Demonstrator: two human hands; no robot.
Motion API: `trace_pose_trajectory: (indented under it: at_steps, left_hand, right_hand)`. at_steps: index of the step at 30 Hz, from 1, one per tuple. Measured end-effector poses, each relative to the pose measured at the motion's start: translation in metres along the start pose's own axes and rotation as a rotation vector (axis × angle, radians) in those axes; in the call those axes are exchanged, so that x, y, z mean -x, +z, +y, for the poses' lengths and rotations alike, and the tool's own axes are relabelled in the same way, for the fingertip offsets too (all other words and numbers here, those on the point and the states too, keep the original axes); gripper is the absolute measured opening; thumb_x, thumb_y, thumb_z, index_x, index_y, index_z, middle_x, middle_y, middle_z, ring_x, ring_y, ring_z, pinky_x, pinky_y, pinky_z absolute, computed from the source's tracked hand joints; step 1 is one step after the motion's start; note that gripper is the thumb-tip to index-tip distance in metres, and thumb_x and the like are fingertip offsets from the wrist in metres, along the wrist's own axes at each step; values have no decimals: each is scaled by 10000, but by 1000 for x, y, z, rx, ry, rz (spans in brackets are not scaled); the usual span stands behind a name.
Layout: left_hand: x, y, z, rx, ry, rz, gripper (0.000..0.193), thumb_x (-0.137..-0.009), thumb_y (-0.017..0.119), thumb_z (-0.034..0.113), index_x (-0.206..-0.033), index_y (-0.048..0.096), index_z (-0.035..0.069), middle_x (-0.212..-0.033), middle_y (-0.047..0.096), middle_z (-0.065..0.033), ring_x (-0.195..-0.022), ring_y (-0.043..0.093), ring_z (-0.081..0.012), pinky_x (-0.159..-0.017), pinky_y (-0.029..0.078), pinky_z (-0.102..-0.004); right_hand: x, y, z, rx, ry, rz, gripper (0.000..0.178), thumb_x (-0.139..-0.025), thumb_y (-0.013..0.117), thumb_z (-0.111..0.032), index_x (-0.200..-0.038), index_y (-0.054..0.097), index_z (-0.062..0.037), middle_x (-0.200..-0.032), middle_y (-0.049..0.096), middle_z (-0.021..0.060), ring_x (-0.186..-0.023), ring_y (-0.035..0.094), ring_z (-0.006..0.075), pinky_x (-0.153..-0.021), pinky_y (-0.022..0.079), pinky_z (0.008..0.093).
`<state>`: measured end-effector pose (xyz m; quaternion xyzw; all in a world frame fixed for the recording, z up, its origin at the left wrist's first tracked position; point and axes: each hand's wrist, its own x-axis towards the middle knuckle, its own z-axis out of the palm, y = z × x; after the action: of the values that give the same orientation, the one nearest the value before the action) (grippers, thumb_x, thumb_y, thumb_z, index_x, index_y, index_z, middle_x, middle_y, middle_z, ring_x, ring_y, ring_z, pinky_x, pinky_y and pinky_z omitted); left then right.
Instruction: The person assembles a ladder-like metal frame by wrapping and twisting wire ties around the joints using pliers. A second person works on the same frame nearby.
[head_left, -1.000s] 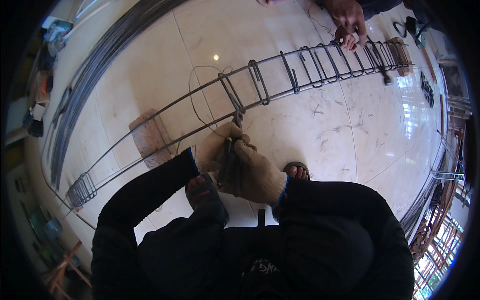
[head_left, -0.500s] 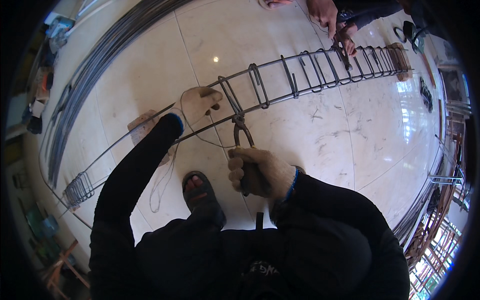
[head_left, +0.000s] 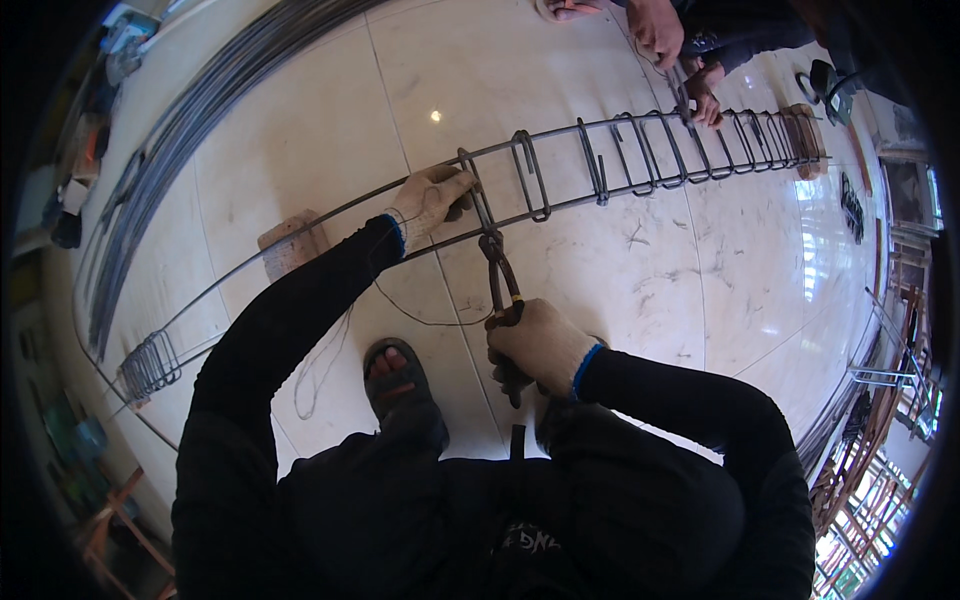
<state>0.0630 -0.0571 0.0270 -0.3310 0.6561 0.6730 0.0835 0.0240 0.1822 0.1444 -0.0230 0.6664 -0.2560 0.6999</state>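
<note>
A long rebar cage (head_left: 560,205) of steel rods and square stirrups lies across the floor in front of me. My left hand (head_left: 432,200), in a pale work glove, has its thumb and fingers closed at one steel stirrup (head_left: 480,205) near the far rod. My gloved right hand (head_left: 545,345) grips a pair of pincers (head_left: 507,275) by the handles. The pincers' jaws meet the near rod at the foot of that stirrup. Thin tie wire (head_left: 420,318) curves from my left wrist toward my right hand. The exact bite of the jaws is too small to make out.
A brick (head_left: 292,245) props the rods at left, another block (head_left: 803,140) at the far right end. A co-worker's hands (head_left: 703,98) work on the cage at upper right. Loose stirrups (head_left: 150,370) hang at the left; a bundle of rods (head_left: 200,130) lies beyond.
My left hand has moved right and closed at the stirrup. The pincers stay at the near rod, their handles now closer together. The co-worker's tool has lifted away from the near rod.
</note>
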Motion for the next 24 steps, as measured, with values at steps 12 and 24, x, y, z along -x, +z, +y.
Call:
trace_pose_trajectory:
  at_steps: [12,24]
  left_hand:
    - [3,-4,-1,94,-41,26,388,-1065,669,382,-1161,737,12,-956,728,-61,-840,679,-150,-784,578,-308]
    - [115,78,6,150,-419,-138,579,-1033,652,546,-1200,672,-8,-1169,694,-111,-1091,660,-237,-959,534,-381]
  right_hand:
    - [12,-13,1,273,-54,192,434,-978,679,-366,-1190,668,12,-798,648,48,-667,658,169,-610,558,359]
    - [5,-24,18,-162,-49,-60,305,-1027,645,-408,-943,618,-116,-710,455,-47,-550,416,94,-481,327,304]
